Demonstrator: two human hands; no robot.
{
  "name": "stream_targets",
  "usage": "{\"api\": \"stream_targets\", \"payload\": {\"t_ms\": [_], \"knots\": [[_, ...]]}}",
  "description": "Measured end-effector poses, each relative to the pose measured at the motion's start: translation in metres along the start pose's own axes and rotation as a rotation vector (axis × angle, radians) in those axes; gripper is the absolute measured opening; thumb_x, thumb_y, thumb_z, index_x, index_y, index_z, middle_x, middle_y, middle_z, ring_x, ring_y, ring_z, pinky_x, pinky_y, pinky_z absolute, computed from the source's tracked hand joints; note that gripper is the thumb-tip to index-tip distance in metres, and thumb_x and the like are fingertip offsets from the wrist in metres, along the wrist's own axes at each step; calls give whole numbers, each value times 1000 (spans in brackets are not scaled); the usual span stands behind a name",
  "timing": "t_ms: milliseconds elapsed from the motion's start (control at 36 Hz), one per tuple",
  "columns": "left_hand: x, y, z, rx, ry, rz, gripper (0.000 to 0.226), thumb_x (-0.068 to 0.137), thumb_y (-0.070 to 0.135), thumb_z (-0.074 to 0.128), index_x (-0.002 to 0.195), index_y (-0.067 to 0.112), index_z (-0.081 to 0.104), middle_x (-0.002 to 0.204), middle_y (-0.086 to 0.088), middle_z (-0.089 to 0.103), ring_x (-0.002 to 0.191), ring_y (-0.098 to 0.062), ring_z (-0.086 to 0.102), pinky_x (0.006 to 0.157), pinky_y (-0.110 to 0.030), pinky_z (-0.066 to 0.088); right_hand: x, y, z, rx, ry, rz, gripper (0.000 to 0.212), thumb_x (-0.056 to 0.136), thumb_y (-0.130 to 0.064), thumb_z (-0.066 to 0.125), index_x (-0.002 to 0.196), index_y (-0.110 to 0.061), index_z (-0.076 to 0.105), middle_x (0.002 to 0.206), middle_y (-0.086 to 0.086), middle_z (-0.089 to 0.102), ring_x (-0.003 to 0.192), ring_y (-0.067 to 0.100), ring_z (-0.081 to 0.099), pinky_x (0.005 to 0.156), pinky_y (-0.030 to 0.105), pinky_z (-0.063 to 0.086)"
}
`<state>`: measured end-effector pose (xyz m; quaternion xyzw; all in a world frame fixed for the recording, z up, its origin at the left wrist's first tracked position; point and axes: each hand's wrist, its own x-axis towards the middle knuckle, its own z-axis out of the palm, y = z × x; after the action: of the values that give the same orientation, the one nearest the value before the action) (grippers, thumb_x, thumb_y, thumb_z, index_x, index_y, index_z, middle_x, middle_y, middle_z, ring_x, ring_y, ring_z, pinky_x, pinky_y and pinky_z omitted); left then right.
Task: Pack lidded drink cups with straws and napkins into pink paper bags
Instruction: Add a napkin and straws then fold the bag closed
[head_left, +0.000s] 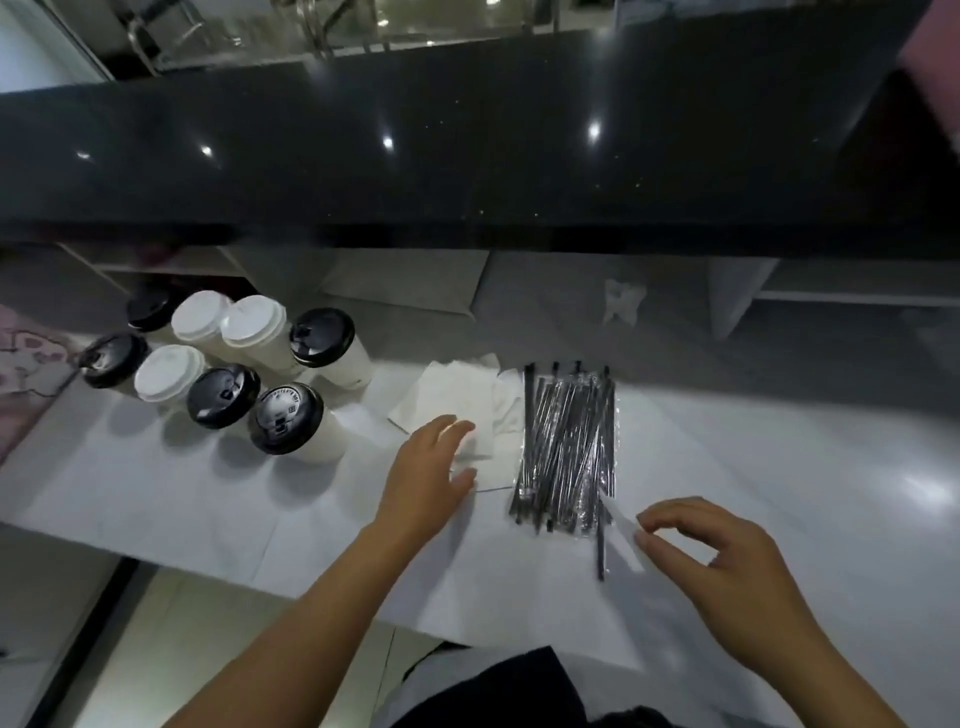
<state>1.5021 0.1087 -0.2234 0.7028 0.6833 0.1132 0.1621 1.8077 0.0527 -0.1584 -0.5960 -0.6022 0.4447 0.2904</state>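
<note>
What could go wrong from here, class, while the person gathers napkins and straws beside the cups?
1. The left hand rests on the loose napkins; several may lift together.
2. The cups stand crowded near that arm; a sweep could tip one.
3. The right hand pinches a white strip beside one straw jutting from the straw bundle; tugging may scatter others.
</note>
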Motion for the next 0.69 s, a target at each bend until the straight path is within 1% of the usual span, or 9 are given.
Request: {"api": "stream_targets", "payload": {"t_ms": [111, 167, 278, 333, 444, 500, 556, 611, 694], "knots": [[10, -12, 15, 69, 56, 117, 53, 72, 12, 82, 121, 13, 63, 130, -12, 61, 113, -32, 60, 94, -41, 50, -10, 4, 4, -10, 54, 26, 14, 85, -16, 75, 79, -29, 75, 95, -20, 71, 96, 2, 65, 84, 22, 48], [15, -15, 18, 77, 90, 155, 47, 70, 9, 82, 113, 13, 66, 123, -10, 64, 106, -31, 63, 87, -40, 52, -13, 4, 7, -11, 75, 47, 13, 85, -17, 74, 80, -29, 75, 96, -19, 71, 96, 3, 66, 87, 22, 48], [22, -25, 21, 63, 144, 211, 17, 81, 14, 74, 98, 14, 69, 110, -3, 67, 96, -25, 65, 82, -39, 51, -17, -1, 15, -2, 115, 82, 13, 86, -18, 73, 80, -30, 75, 97, -19, 72, 97, 5, 66, 86, 23, 48], [25, -30, 20, 19, 164, 226, 9, 87, 16, 68, 95, 11, 70, 106, -3, 68, 93, -25, 65, 80, -42, 52, -19, -5, 20, 14, 141, 91, 13, 86, -16, 74, 80, -28, 75, 98, -17, 72, 97, 6, 66, 88, 25, 48], [23, -26, 8, -118, 213, 169, 26, 93, 27, 55, 99, 10, 74, 110, -5, 70, 98, -24, 66, 87, -40, 53, -21, -13, 31, 13, 194, 89, 16, 84, -12, 74, 79, -27, 75, 98, -15, 73, 97, 9, 67, 89, 27, 48], [21, -22, -2, -227, 231, 113, 23, 95, 23, 58, 102, 9, 74, 114, -3, 69, 105, -21, 64, 92, -33, 49, -21, -18, 37, 6, 219, 88, 17, 84, -11, 75, 77, -27, 75, 99, -16, 72, 98, 7, 66, 84, 26, 49], [19, -17, -15, -342, 230, 39, 18, 95, 17, 62, 107, 10, 74, 118, 0, 68, 111, -14, 60, 95, -23, 42, -22, -23, 41, -12, 240, 86, 17, 83, -12, 76, 77, -27, 75, 102, -18, 71, 101, 5, 66, 76, 24, 51], [17, -13, -25, -445, 223, -22, 18, 95, 16, 63, 110, 11, 73, 119, 3, 67, 112, -9, 59, 95, -16, 41, -21, -27, 44, -22, 246, 91, 15, 82, -14, 77, 77, -28, 76, 104, -20, 70, 104, 2, 64, 72, 25, 51], [13, -10, -40, -572, 205, -76, 18, 96, 17, 61, 109, 14, 73, 112, 8, 69, 106, -8, 62, 92, -23, 50, -19, -36, 47, -26, 242, 90, 14, 82, -14, 77, 77, -27, 77, 105, -22, 69, 104, -1, 63, 74, 26, 50]]}}
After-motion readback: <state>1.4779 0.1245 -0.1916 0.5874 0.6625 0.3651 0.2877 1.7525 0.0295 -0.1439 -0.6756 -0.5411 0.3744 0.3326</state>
